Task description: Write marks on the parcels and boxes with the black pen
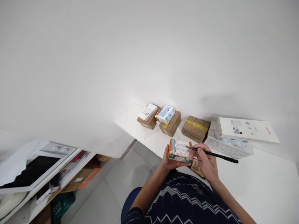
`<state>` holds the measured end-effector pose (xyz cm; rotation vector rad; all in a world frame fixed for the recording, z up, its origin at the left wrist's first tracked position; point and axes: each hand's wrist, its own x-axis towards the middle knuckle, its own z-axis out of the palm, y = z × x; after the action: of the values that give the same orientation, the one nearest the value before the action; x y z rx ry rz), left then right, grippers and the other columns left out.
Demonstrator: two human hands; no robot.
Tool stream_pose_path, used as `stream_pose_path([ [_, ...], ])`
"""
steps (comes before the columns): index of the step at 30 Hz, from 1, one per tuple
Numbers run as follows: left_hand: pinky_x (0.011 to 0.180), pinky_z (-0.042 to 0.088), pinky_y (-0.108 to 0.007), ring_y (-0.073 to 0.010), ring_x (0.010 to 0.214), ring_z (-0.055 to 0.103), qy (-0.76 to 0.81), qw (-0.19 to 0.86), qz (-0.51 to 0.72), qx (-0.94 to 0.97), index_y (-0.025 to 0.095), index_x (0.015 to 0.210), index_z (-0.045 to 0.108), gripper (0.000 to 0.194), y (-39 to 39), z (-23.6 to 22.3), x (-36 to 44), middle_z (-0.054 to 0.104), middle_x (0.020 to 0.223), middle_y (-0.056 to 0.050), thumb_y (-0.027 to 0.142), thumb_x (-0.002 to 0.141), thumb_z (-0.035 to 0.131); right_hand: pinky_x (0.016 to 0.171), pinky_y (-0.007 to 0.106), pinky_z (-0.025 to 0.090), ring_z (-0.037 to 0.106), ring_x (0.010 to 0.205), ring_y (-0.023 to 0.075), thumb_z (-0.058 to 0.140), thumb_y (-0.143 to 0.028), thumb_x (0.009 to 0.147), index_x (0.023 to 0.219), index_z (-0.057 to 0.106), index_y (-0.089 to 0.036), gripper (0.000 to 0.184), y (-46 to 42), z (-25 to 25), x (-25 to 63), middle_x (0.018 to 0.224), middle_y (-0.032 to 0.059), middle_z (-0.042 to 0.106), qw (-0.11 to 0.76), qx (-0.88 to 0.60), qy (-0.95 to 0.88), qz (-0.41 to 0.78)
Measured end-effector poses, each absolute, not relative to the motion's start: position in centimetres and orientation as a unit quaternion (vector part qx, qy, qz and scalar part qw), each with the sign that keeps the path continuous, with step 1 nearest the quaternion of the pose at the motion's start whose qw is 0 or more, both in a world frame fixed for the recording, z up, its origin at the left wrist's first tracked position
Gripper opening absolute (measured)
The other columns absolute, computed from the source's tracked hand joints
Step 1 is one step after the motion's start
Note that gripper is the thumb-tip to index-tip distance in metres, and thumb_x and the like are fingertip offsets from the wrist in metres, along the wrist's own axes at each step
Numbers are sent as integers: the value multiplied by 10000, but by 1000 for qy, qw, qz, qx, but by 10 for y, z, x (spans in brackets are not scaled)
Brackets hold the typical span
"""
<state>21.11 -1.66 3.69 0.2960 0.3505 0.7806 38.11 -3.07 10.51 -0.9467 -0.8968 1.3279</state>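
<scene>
A small orange, white and blue printed box (pixel 179 148) is gripped in my left hand (pixel 168 162), its text panel turned up toward me. My right hand (pixel 207 163) is closed around a slim black pen (pixel 218 154). The pen slants across the hand, its tip at or very near the printed panel; contact cannot be made out. Below my right hand, partly hidden by it, lies a flat item with a brown picture (pixel 197 168) and a dark edge.
On the white table (pixel 263 183), along the wall, stand a taped cardboard box (pixel 195 128), another cardboard box (pixel 171 125) topped by a blue-white carton (pixel 166 114), and a white box (pixel 247 129) on a patterned package (pixel 227 144). Cluttered shelves (pixel 63 174) stand at lower left.
</scene>
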Motion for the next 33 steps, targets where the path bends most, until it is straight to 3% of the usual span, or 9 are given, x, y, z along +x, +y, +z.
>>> stream_pose_path([
  [5,950,341,-548,-420,1161,521,158,907,379,96,94,1275,540,840,-15,40,216,600,1232,-223,742,754,421,763,377,549,666,828,227,580,-446,864,935,656,-250,222,-29,110,383,737,36,665,584,-438,-409,547],
  [10,901,363,-560,-425,1141,521,149,910,377,81,121,1306,513,792,-14,39,212,577,1262,-216,678,747,433,646,334,536,615,659,176,594,-429,847,941,645,-251,208,-24,117,383,773,32,674,559,-455,-478,502],
  [15,834,400,-545,-405,1040,579,166,913,364,83,173,1326,502,748,-13,34,211,612,1207,-189,627,731,482,635,312,523,646,715,192,551,-404,872,881,635,-233,191,-20,111,380,761,35,658,538,-470,-542,441],
  [18,791,424,-514,-390,968,607,178,911,360,90,141,1272,549,765,-12,30,213,635,1156,-204,664,717,497,595,289,501,632,686,179,531,-388,884,869,631,-235,184,-19,105,378,786,34,660,513,-492,-576,404],
  [24,810,434,-500,-366,1035,587,182,889,415,60,232,1344,500,654,-13,30,216,567,1309,-133,569,784,477,602,282,489,605,671,171,495,-377,905,895,627,-240,191,-18,97,377,800,31,667,477,-512,-617,359],
  [33,814,442,-511,-372,1057,571,187,885,425,47,236,1377,474,661,-13,28,215,529,1354,-129,543,792,482,634,292,500,616,708,185,485,-370,913,919,626,-235,195,-17,93,378,834,40,677,463,-505,-635,357],
])
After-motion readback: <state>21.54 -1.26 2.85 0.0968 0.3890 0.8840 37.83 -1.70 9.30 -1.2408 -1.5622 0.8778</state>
